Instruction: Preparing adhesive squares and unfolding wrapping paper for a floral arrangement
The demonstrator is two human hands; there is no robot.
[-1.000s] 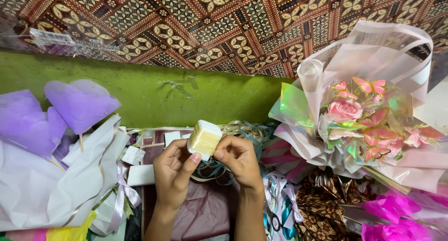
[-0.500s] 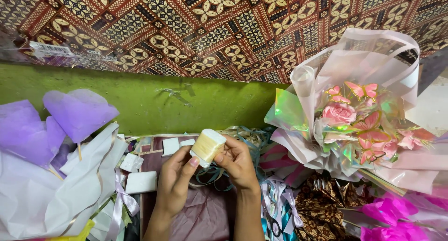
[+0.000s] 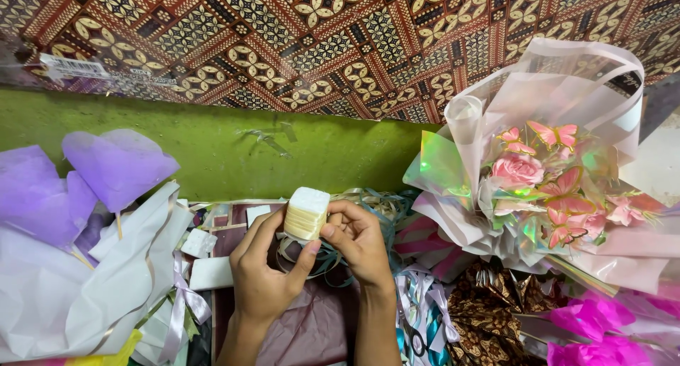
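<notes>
Both of my hands hold a small block wound with cream ribbon (image 3: 306,213) in the middle of the view. My left hand (image 3: 263,274) cups it from the left, thumb against its lower edge. On the block's right side, the fingertips of my right hand (image 3: 358,240) pinch at the ribbon. Loose curls of thin ribbon (image 3: 322,260) hang under the block.
A pink rose bouquet with paper butterflies (image 3: 538,178) in pale wrap stands at right. Purple and white wrapping sheets (image 3: 85,217) lie at left. A green ledge (image 3: 212,150) and patterned cloth (image 3: 319,40) are behind. Several white blocks (image 3: 210,272), ribbons and magenta tissue (image 3: 602,330) surround my hands.
The ribbon block has turned slightly in my hands and sits a little more upright. The view has shifted downward a bit.
</notes>
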